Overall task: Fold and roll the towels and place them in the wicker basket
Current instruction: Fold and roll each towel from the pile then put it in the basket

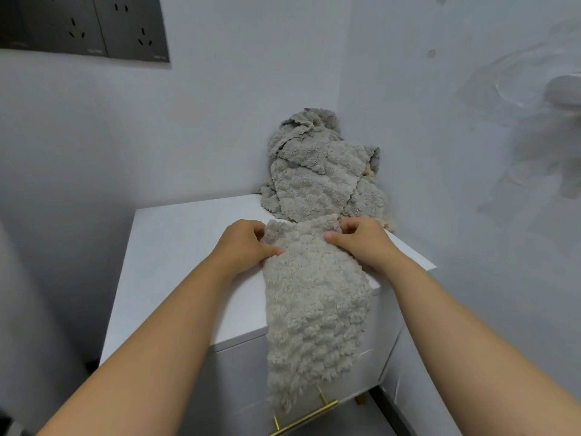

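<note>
A fluffy grey towel (314, 303), folded into a long strip, lies on the white cabinet top (188, 240) and hangs down over its front edge. My left hand (245, 243) pinches the strip's far left corner, thumb on top. My right hand (358, 240) pinches the far right corner the same way. Behind them a heap of grey towels (317, 171) is piled in the corner against the wall. No wicker basket is in view.
The cabinet stands in a corner between two white walls. A gold drawer handle (301, 420) sticks out below the hanging towel. Dark wall sockets (85, 26) sit at the upper left. A blurred pale object (562, 92) shows at the far right.
</note>
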`<state>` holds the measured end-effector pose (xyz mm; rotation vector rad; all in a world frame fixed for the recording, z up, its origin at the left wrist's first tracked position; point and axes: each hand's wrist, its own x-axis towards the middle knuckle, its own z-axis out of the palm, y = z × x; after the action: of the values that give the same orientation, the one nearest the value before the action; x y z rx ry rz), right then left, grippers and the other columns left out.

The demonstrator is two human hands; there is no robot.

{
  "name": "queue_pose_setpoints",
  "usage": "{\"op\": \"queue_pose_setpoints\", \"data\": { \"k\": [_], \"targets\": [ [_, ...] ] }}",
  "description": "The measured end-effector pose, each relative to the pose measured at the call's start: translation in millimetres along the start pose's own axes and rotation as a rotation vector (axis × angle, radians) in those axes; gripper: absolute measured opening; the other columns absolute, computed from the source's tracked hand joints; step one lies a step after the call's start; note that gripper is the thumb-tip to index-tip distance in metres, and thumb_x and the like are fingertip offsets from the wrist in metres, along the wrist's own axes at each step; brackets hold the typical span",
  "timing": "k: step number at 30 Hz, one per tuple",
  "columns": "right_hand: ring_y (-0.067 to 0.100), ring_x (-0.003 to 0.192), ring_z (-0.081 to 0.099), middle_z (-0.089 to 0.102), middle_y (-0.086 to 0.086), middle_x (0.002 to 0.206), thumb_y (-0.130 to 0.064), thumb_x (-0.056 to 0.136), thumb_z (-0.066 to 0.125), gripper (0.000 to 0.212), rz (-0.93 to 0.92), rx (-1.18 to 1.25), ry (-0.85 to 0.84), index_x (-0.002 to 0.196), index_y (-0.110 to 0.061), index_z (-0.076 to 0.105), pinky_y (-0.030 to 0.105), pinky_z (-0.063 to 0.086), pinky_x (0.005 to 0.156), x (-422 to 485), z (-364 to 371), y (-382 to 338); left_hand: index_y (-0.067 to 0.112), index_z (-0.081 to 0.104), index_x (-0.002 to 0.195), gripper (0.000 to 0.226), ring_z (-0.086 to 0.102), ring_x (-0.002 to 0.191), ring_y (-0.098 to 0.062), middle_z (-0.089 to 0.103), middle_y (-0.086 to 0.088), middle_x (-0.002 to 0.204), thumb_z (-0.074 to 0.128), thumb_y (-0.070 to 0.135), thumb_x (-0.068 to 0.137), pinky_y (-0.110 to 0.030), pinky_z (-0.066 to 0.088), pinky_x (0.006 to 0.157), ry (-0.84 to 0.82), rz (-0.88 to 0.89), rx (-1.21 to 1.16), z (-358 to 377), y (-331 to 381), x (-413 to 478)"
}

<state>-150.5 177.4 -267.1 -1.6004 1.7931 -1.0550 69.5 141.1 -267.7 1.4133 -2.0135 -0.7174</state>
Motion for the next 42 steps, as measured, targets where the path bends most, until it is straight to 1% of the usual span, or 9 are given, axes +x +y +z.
{"op": "queue_pose_setpoints", "data": {
  "k": [4,8,12,16,23,26,31,37,42],
  "targets": [
    [0.025,0.125,0.049,0.051,0.010,0.138,-0.036,0.078,0.076,0.060,0.065,-0.213,-0.131,0.122,-0.001,0.057,0.031,0.040,0.096,-1,-9,-6,-0.001,0.061,0.074,0.033,0.035,0.060,-0.016,0.043,0.000,0.062,0.080,0.026,0.074,-0.028,0.026,0.055,0.028,0.018,-0.019,5,-7,4],
    [0.025,0.106,0.056,0.060,0.011,0.113,-0.019,0.079,0.077,0.031,0.072,-0.162,-0.115,0.073,-0.005,0.050,0.032,0.044,0.085,-2,-10,-4,0.003,0.068,0.083,0.021,0.041,0.063,-0.013,0.051,-0.001,0.068,0.080,0.018,0.075,-0.026,0.033,0.060,-0.009,0.060,-0.067,1,-12,7],
    [0.026,0.108,0.060,0.063,0.010,0.115,-0.007,0.078,0.076,0.044,0.082,-0.068,-0.051,0.063,-0.012,0.035,0.027,0.044,0.073,2,-10,3,-0.007,0.061,0.085,0.022,0.044,0.068,-0.015,0.051,-0.005,0.074,0.077,0.002,0.073,-0.028,0.038,0.070,-0.065,0.072,-0.153,-8,-21,9],
    [0.011,0.064,0.049,0.049,-0.002,0.065,-0.001,0.076,0.075,0.030,0.084,0.006,-0.076,0.059,-0.009,0.051,0.010,0.039,0.055,3,-12,8,0.013,0.061,0.067,0.025,0.047,0.061,-0.008,0.053,0.002,0.068,0.075,-0.008,0.071,-0.014,0.040,0.063,-0.064,0.088,-0.250,-10,-20,6],
    [0.017,0.107,0.057,0.067,0.008,0.116,0.015,0.082,0.056,0.019,0.056,-0.001,-0.104,0.093,0.008,0.070,0.011,0.046,0.082,-1,-19,10,0.009,0.070,0.072,0.020,0.048,0.048,0.005,0.063,0.004,0.062,0.063,-0.007,0.081,-0.004,0.036,0.053,-0.143,0.101,-0.216,-16,-15,-3],
    [0.025,0.123,0.052,0.060,0.013,0.129,0.003,0.087,0.051,0.022,0.076,-0.030,-0.082,0.081,0.000,0.072,0.029,0.039,0.103,-1,-20,8,0.016,0.069,0.067,0.030,0.050,0.060,0.000,0.061,0.010,0.061,0.053,0.003,0.088,-0.014,0.036,0.063,-0.145,0.085,-0.166,-15,-13,-5],
    [0.032,0.111,0.057,0.063,0.010,0.124,-0.061,0.084,0.055,0.065,0.092,-0.063,-0.133,0.092,0.003,0.066,0.036,0.043,0.093,-8,-15,-3,0.006,0.068,0.065,0.037,0.048,0.066,-0.009,0.059,0.002,0.066,0.071,0.039,0.082,-0.021,0.036,0.066,-0.132,0.057,-0.152,-8,-9,-1],
    [0.026,0.123,0.051,0.055,0.011,0.135,-0.046,0.076,0.074,0.039,0.006,-0.359,-0.270,0.082,-0.013,0.055,0.039,0.043,0.097,-2,-18,-1,0.016,0.056,0.067,0.032,0.037,0.048,0.000,0.047,0.017,0.046,0.083,0.033,0.070,-0.015,0.031,0.054,-0.256,0.106,0.058,-12,-4,1],
    [0.016,0.126,0.043,0.046,-0.003,0.139,-0.048,0.076,0.073,0.041,-0.031,-0.420,-0.362,0.106,-0.026,0.055,0.033,0.035,0.106,3,-25,5,0.025,0.061,0.095,0.037,0.052,0.078,-0.009,0.059,0.003,0.092,0.081,0.043,0.069,-0.026,0.044,0.076,-0.332,0.114,0.257,-22,-4,4]
  ]
}}
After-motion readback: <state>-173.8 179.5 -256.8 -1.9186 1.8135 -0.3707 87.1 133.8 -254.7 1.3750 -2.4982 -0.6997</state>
